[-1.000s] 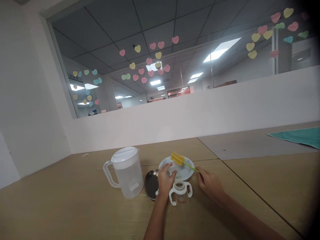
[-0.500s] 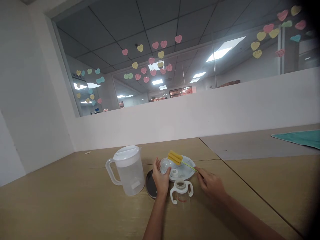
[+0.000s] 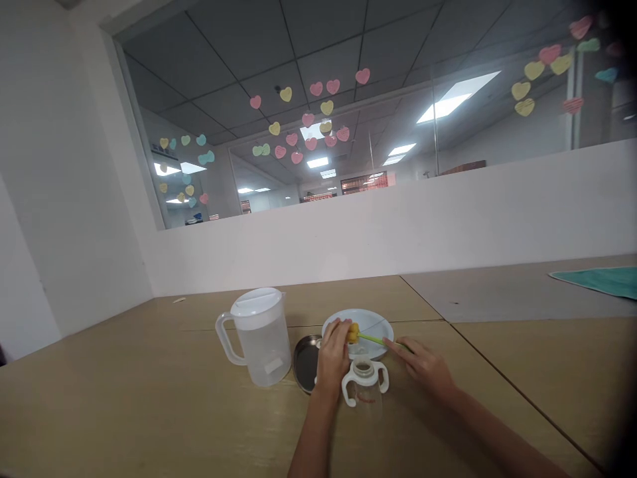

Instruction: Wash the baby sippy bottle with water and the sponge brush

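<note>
My left hand [image 3: 332,355] is curled over the near left rim of a white plate [image 3: 375,323], its fingers closed around something small that I cannot make out. My right hand [image 3: 424,364] pinches the green handle of a bottle brush [image 3: 371,339], whose yellow sponge head lies against my left hand's fingers over the plate. A clear baby bottle with two white handles [image 3: 364,389] stands open-topped on the wooden table between my hands. A dark round metal lid or dish [image 3: 303,354] lies just left of my left hand.
A translucent white lidded pitcher [image 3: 259,335] stands left of the metal dish. A teal cloth [image 3: 602,280] lies at the far right of the table. A white low wall with a glass pane above, dotted with heart stickers, runs behind the table.
The brush's sponge head has dropped from above the plate down against my left hand. My left hand, which was lifting a clear dome-like piece, has come down onto the plate's rim.
</note>
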Motion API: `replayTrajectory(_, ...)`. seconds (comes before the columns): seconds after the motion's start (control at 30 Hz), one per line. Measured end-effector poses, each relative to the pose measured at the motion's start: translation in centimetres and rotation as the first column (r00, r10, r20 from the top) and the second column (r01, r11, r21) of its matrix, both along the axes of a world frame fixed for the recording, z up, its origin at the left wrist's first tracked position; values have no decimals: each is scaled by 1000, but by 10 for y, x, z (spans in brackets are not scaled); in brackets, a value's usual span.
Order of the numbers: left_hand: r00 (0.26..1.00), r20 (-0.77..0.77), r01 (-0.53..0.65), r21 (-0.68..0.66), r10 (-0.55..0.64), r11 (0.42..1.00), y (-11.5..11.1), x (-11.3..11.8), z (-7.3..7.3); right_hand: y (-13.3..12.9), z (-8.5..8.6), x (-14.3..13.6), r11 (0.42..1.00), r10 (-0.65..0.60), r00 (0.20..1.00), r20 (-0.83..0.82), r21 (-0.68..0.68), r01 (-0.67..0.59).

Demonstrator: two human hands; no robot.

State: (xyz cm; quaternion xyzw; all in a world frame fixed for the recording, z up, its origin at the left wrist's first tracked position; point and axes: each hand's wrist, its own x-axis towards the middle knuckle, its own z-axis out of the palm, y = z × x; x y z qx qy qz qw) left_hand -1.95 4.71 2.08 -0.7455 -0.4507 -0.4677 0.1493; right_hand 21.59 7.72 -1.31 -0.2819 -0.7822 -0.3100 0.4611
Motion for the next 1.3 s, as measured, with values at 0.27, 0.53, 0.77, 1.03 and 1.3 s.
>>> replayTrajectory(0.27,949,308,-43,-56,58,998,-9,3,6,-9,9,4,998,8,999,-52,62,-5)
replayTrajectory(0.53,838,416,-383,-10,352,924,2,-23,1,-4,5,3,998,-40,997,-64,36,43)
replayTrajectory(0.77,802,167,-547,-176,573,818,14,-51,-16,0,2,2,997,-76,994,-78,7,77)
replayTrajectory(1.03,807,-111,-575,-376,581,727,6,-50,-10,1,1,2,995,-96,994,-46,-28,95)
replayTrajectory(1.3,773,-196,-624,-400,603,671,1,-47,-2,3,0,1,991,-114,993,-38,-80,111)
